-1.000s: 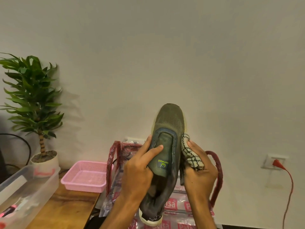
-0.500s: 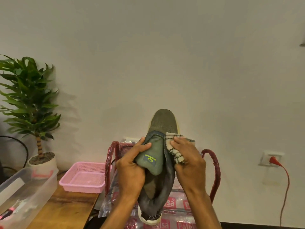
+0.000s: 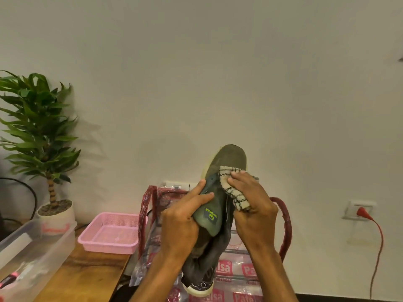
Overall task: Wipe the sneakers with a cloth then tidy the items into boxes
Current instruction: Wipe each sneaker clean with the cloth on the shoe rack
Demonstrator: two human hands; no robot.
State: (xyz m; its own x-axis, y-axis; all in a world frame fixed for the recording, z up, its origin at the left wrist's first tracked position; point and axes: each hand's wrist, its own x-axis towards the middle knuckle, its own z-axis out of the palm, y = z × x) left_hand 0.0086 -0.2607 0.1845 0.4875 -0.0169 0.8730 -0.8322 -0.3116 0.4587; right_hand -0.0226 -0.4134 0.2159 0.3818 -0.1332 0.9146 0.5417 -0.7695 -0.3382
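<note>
An olive-green sneaker (image 3: 231,159) is held up in front of the wall, toe pointing up, heel and pale sole at the bottom. My left hand (image 3: 183,223) grips its left side, with the thumb pulling the tongue with a yellow logo (image 3: 210,216) outward. My right hand (image 3: 253,205) holds a cream cloth with black check lines (image 3: 231,184) and presses it against the upper near the toe, to the right of the tongue.
A pink mesh basket (image 3: 113,232) and a clear plastic box (image 3: 32,253) sit on the wooden table (image 3: 87,273) at left, beside a potted plant (image 3: 41,136). Behind the sneaker stands a clear bag with red handles (image 3: 285,227). A red plug and cable (image 3: 370,221) hang at right.
The cloth in my right hand has slid from the sneaker's right side up and across onto the upper near the toe. My left thumb has bent the tongue further outward.
</note>
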